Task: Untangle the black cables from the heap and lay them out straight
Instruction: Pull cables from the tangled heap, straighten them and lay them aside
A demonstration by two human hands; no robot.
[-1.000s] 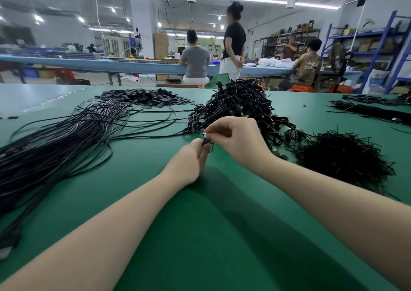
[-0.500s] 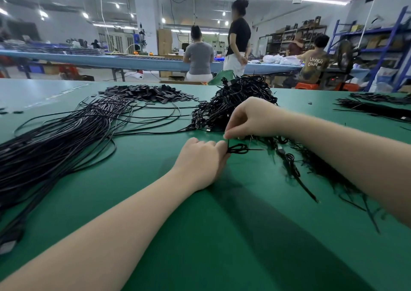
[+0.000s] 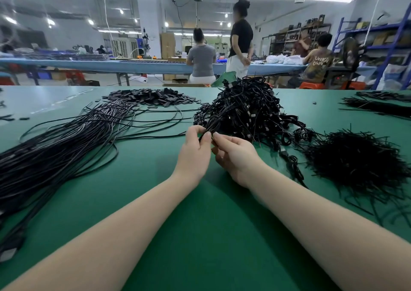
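A tangled heap of black cables (image 3: pixel 244 110) rises at the middle of the green table (image 3: pixel 200 235). At its near left edge my left hand (image 3: pixel 194 150) pinches a coiled black cable (image 3: pixel 212 124) between thumb and fingers. My right hand (image 3: pixel 235 155) sits right beside it, fingers curled, and its fingertips meet the same cable. To the left a long bundle of straightened black cables (image 3: pixel 55 155) runs toward the near left corner.
A bristly pile of short black ties (image 3: pixel 355 161) lies at the right. Small black flat pieces (image 3: pixel 151 96) are heaped at the back. More black bundles (image 3: pixel 382 108) lie far right. Several people stand or sit at a blue bench (image 3: pixel 133 65) behind.
My right hand has come back from the heap to meet my left hand. Both hands now work a coiled cable at the heap's near edge, a little farther forward than before.
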